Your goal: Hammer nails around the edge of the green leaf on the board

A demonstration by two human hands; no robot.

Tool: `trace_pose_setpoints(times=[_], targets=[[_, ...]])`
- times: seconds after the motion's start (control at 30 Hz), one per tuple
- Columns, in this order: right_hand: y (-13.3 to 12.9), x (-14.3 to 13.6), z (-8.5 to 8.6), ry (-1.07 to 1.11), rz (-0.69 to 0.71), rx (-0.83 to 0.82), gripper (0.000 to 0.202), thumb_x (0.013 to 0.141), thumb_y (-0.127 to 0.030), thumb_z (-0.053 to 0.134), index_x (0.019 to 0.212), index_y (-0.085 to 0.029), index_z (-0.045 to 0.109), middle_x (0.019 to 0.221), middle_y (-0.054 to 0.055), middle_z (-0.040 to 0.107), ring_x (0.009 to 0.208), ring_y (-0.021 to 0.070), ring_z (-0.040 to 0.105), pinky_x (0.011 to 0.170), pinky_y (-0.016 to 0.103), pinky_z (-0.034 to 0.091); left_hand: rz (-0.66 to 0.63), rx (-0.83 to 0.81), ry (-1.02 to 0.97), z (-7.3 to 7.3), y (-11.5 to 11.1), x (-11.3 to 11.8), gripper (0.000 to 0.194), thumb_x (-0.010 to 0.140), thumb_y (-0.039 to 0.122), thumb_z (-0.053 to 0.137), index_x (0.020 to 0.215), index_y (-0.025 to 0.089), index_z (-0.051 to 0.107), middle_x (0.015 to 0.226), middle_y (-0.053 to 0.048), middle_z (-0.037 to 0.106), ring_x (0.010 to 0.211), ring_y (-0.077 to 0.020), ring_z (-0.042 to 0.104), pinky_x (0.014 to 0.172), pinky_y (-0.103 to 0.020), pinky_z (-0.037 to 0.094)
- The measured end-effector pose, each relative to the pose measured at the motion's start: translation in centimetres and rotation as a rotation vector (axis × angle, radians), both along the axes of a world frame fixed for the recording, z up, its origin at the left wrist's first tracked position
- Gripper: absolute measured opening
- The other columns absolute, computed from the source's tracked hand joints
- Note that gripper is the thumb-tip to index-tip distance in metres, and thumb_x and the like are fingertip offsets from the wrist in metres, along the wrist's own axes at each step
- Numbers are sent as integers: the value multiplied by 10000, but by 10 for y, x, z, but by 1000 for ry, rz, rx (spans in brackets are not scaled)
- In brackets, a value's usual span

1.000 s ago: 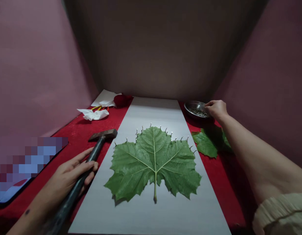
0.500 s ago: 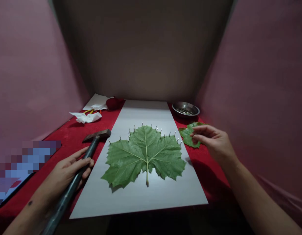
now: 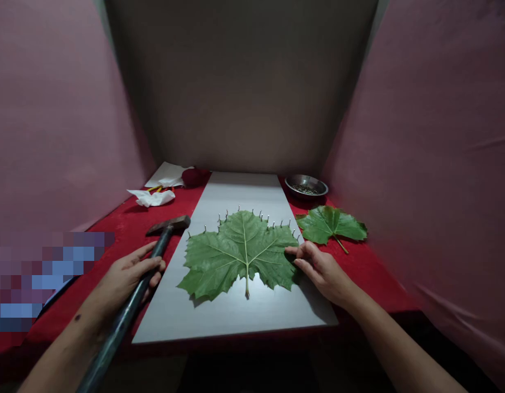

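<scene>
In my left hand (image 3: 131, 275) is a hammer (image 3: 152, 267), held by its dark handle, with the rusty head pointing away from me beside the board's left edge. A large green leaf (image 3: 219, 256) lies on the long pale board (image 3: 244, 191), its stem towards me. Upright nails (image 3: 260, 215) stand along the leaf's far edge, from the left lobe round to the right. My right hand (image 3: 318, 270) is over the leaf's right lobe with the index finger stretched out and the thumb apart from it. I see nothing between these fingers.
A metal bowl (image 3: 306, 187) of small nails stands at the back right, with a second leaf (image 3: 332, 224) nearer on the red cloth (image 3: 370, 273). Crumpled white tissue (image 3: 154, 197) and a dark red ball-like thing (image 3: 194, 176) lie back left. Pink walls (image 3: 436, 136) flank the table.
My right hand has moved left, from above the second leaf to the right lobe of the leaf on the board. My left hand still holds the hammer; the view has shifted slightly.
</scene>
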State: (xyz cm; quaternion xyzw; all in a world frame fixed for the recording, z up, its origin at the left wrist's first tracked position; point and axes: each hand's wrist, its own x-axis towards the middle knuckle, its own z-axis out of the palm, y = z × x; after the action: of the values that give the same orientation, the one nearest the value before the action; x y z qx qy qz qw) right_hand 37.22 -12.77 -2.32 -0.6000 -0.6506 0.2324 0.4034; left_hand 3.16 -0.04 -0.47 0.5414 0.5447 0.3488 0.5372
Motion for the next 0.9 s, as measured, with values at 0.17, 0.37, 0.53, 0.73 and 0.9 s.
trace_pose_setpoints(times=[0.17,0.37,0.53,0.73,0.9], targets=[[-4,-1,0,1,-27,35,95,893,-284,438,817,-229,425,1118,99,633,1136,208,551,892,369,462,-18,-31,-54,-4,3,-3,381,711,331,614,1048,180,519,485,73,520,325,-79,413,303,-162,327],[-3,4,-7,-58,-93,57,144,880,-351,465,805,-228,452,1124,111,643,1104,244,572,888,412,466,6,-3,-102,-6,2,-1,439,678,300,609,1082,153,524,485,66,522,302,-73,406,283,-163,315],[-4,8,-11,-4,-149,127,159,848,-375,517,809,-221,510,1072,92,667,1048,243,604,865,380,493,-11,2,-113,-8,4,-2,436,698,284,592,1103,150,497,462,76,506,293,-69,379,275,-157,299],[-8,8,-12,160,-349,132,222,786,-431,591,862,-222,599,890,62,695,812,216,664,711,320,549,-34,-2,-104,-9,4,-3,357,720,292,576,1042,156,504,471,72,512,294,-66,376,275,-159,302],[-9,10,-16,203,-359,98,234,749,-431,632,851,-221,623,881,56,699,816,215,668,690,294,563,-35,1,-81,-10,5,-5,305,733,288,573,1007,168,511,467,71,506,300,-66,368,275,-159,306]])
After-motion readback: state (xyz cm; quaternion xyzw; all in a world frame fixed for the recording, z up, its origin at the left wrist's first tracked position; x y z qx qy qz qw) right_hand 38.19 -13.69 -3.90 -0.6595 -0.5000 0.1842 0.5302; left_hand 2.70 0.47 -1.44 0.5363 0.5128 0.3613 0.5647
